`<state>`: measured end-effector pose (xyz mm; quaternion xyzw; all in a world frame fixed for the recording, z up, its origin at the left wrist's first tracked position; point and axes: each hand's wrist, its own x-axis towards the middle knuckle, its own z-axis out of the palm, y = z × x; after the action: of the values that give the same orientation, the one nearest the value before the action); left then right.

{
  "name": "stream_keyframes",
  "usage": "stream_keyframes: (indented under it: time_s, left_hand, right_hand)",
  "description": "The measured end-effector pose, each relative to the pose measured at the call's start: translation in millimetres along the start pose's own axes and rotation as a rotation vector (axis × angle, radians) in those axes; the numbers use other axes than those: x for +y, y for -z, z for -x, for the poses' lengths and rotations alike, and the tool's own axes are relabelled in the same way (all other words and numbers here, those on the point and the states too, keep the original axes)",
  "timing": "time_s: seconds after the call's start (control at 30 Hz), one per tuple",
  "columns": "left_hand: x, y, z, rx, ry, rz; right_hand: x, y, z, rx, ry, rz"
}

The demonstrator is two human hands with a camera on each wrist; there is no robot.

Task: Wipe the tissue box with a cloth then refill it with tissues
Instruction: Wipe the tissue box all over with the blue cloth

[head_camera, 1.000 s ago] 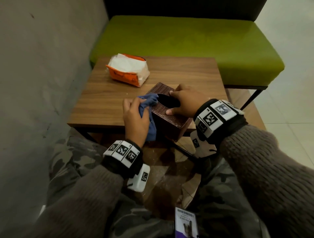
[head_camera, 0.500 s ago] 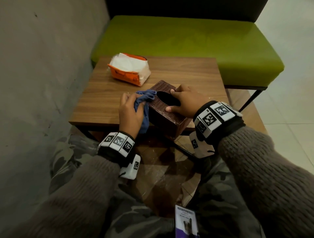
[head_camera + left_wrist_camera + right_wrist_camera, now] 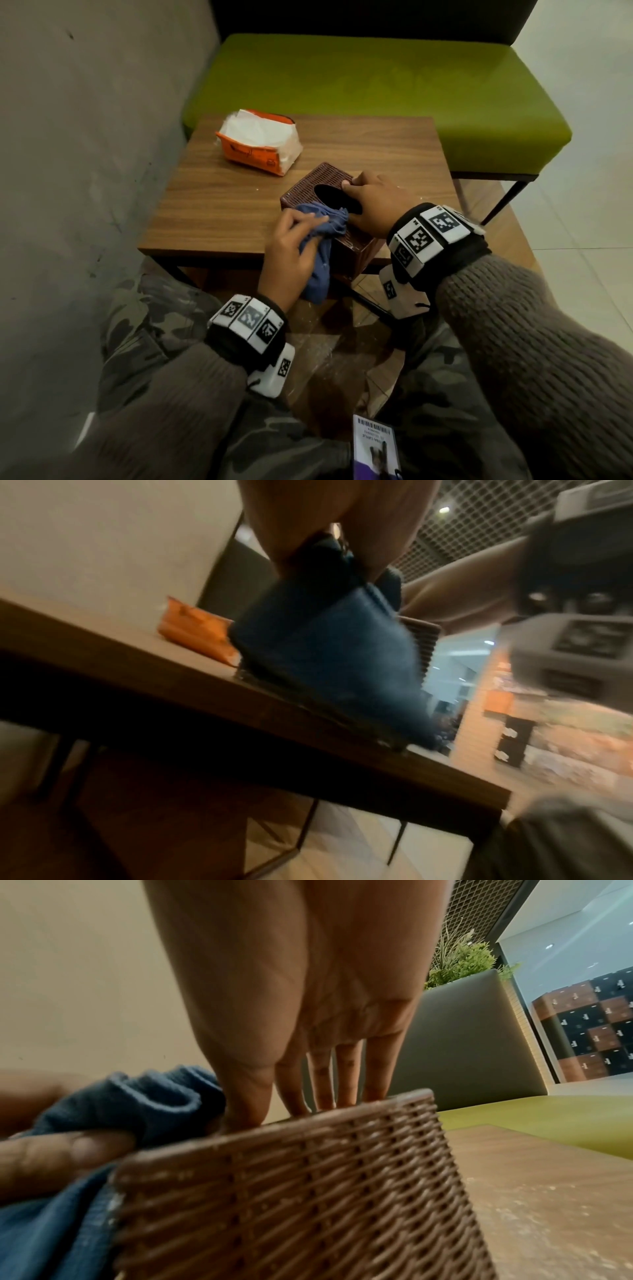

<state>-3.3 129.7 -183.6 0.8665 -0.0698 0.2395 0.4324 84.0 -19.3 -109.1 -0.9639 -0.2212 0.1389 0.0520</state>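
Head view shows a grey wall [image 3: 85,171] on the left, then a small wooden table [image 3: 222,205] with a green bench [image 3: 376,85] beyond its far edge and pale floor tiles [image 3: 589,274] on the right. An orange tissue pack [image 3: 258,142] lies on the table's far left part. Nearer, the left hand [image 3: 291,253] has its fingers curled around a blue cloth [image 3: 325,222], bunched against the near left top edge of the brown woven tissue box [image 3: 315,181], with the cloth's tail hanging down the box's side. This box stands at the table's near edge. On its right, the right hand [image 3: 373,205] rests on the box top beside the dark oval opening, fingers fairly straight and pressing down.
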Motion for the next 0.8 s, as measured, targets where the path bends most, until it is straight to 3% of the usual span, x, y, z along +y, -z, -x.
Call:
stream_keyframes:
  time_s: [0.17,0.23,0.37,0.5,0.7,0.8]
  left_hand:
    - [-18,13,-26,0.129,0.089,-0.053]
    - [-10,9,-19,0.076,0.065,-0.058]
    - [2,9,1,-0.164,-0.086,0.021]
    - [-12,16,-24,0.014,0.020,-0.006]
    - [14,-8,10,-0.211,-0.146,0.052]
    - [-4,3,-13,-0.100,-0.069,0.045]
  right_hand:
    - [1,-1,-2,-0.015,-0.004,-0.017]
    - [1,0,-2,-0.003,-0.008,-0.015]
    - [2,-2,-2,0.009,-0.017,-0.012]
    - [0,-1,-6,0.014,-0.029,-0.038]
    - [2,3,-9,0.022,-0.037,-0.123]
    - [3,1,-11,0.037,-0.041,-0.118]
